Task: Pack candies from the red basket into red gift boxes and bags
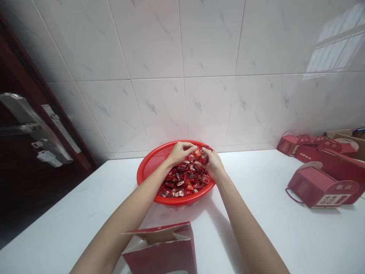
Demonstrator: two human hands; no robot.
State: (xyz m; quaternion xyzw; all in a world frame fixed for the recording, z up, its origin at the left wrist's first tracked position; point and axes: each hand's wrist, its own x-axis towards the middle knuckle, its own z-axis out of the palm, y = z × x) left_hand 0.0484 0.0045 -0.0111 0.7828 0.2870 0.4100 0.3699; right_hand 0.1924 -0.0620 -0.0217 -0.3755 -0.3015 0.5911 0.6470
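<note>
A red plastic basket point(140, 173) with perforated sides holds a heap of small red-wrapped candies point(182, 177). Over its far right part, my left hand point(182, 151) pinches an orange-red wrapped candy point(197, 153) between thumb and fingers. Close beside it, my right hand point(213, 164) has its fingers curled around a darker red wrapped candy point(203, 157). The two hands nearly meet above the heap. Nearer to me, between my forearms, stands a dark red paper box point(162, 258) with its top open; its inside is mostly hidden.
Several folded red gift boxes point(319, 186) with handles stand at the right of the white table point(245, 182). Behind them is a brown cardboard box point(349, 140). A tiled wall point(211, 106) runs along the back. On the left is a dark door with a metal handle point(17, 129).
</note>
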